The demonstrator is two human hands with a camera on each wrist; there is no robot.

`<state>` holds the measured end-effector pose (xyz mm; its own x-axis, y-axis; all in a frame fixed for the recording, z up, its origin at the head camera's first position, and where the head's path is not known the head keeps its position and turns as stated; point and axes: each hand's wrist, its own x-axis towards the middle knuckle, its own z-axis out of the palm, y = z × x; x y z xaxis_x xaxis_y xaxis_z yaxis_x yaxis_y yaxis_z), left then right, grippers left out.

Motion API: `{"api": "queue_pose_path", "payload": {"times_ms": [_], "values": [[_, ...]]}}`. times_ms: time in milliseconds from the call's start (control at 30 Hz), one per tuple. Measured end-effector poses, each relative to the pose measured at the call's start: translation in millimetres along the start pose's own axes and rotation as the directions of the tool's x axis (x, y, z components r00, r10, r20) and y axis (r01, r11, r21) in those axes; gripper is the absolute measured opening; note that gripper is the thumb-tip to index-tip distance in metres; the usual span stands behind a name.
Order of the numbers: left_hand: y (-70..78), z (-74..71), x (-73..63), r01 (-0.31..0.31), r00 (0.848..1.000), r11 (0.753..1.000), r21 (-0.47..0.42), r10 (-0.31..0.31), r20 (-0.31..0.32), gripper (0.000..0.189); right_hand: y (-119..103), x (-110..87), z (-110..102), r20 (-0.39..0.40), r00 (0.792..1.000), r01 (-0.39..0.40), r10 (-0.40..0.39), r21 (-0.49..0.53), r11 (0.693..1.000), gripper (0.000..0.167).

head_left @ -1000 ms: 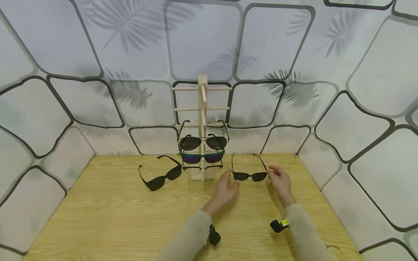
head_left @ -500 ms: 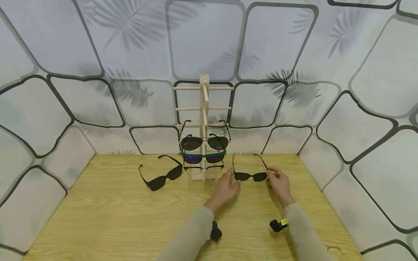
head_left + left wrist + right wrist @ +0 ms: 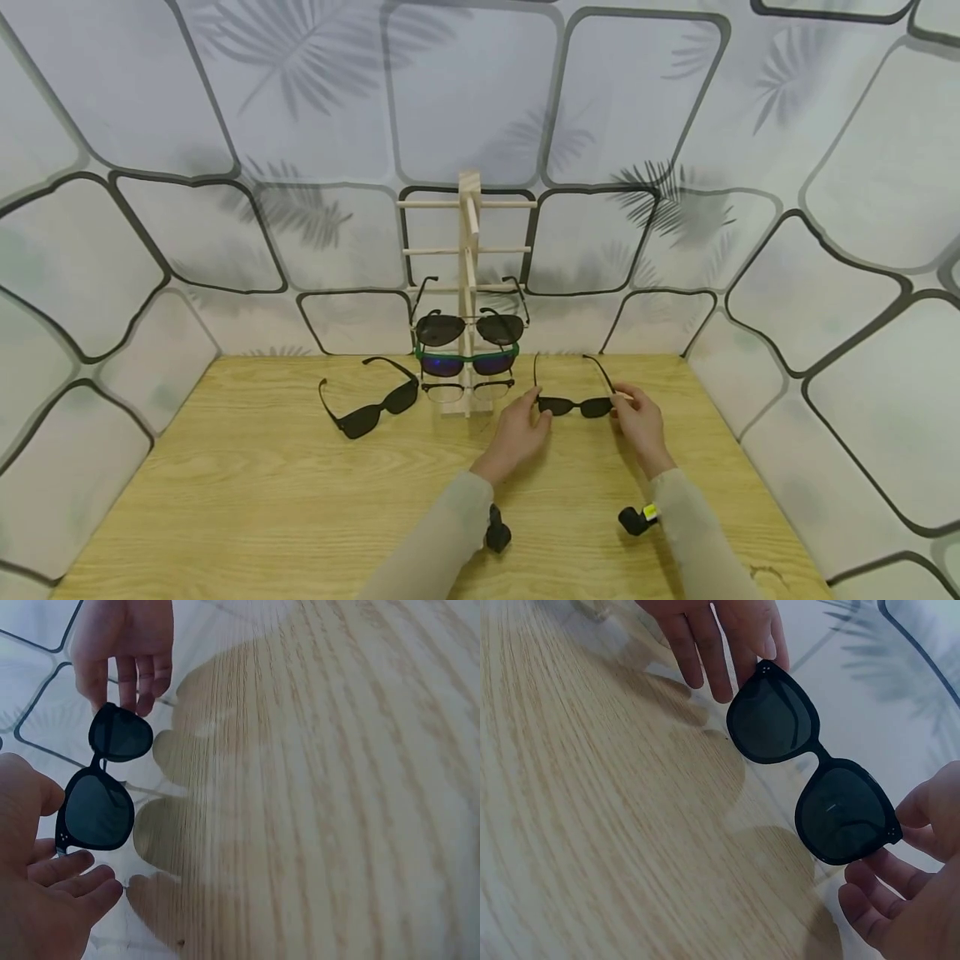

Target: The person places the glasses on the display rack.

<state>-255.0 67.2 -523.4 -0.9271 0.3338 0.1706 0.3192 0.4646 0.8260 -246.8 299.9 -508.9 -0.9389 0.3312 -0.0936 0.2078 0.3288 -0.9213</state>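
Note:
A pair of black sunglasses (image 3: 557,407) with dark lenses is spread between my two hands, arms unfolded and pointing toward the back wall. My left hand (image 3: 516,431) pinches the left end of the frame, at the hinge. At the opposite hinge, my right hand (image 3: 640,423) grips between thumb and fingers. In the left wrist view the lenses (image 3: 99,810) face the camera, and shadows of hands and glasses fall on the wood. The right wrist view shows the same lenses (image 3: 769,720), with the left thumb at the far corner.
Left of the hands stands a wooden eyewear rack (image 3: 468,225) bearing aviator sunglasses (image 3: 440,330), green-framed sunglasses (image 3: 442,365) and clear-lens glasses (image 3: 444,392); its upper pegs are bare. Another black pair of sunglasses (image 3: 362,420) lies on the wooden table (image 3: 247,500). Patterned walls enclose the back and sides.
The right hand has shifted very slightly left along the frame's corner. Both hands keep hold of the sunglasses, which stay almost in place; the view itself moved a little early on.

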Motion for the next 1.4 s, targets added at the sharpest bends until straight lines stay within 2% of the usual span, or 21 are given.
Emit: {"api": "queue_pose_path", "payload": {"times_ms": [233, 500, 733, 1067, 1400], "values": [[9.1, 0.0, -1.4, 0.031, 0.999, 0.997, -0.071, -0.032, -0.019, 0.051, 1, -1.7, -1, -0.016, 1.0, 0.021, -0.021, 0.002, 1.0, 0.041], [16.9, -1.1, 1.3, 0.039, 0.99, 0.986, -0.161, -0.06, -0.125, 0.036, -1, -8.5, -6, -0.012, 0.999, 0.048, -0.048, -0.018, 0.999, 0.041], [16.5, -1.5, 2.4, 0.071, 0.978, 0.983, -0.167, -0.102, -0.184, 0.028, -2, -13.1, -11, 0.003, 0.997, 0.074, -0.074, -0.014, 0.997, 0.041], [19.0, -2.8, 3.4, 0.079, 0.968, 0.982, -0.172, -0.117, -0.221, 0.02, -7, -17.3, -16, 0.001, 0.996, 0.091, -0.091, -0.025, 0.996, 0.043], [31.4, -5.8, 2.0, 0.046, 0.974, 0.977, -0.206, -0.09, -0.208, 0.019, -10, -19.3, -23, -0.032, 0.993, 0.111, -0.112, -0.021, 0.994, 0.042]]}}
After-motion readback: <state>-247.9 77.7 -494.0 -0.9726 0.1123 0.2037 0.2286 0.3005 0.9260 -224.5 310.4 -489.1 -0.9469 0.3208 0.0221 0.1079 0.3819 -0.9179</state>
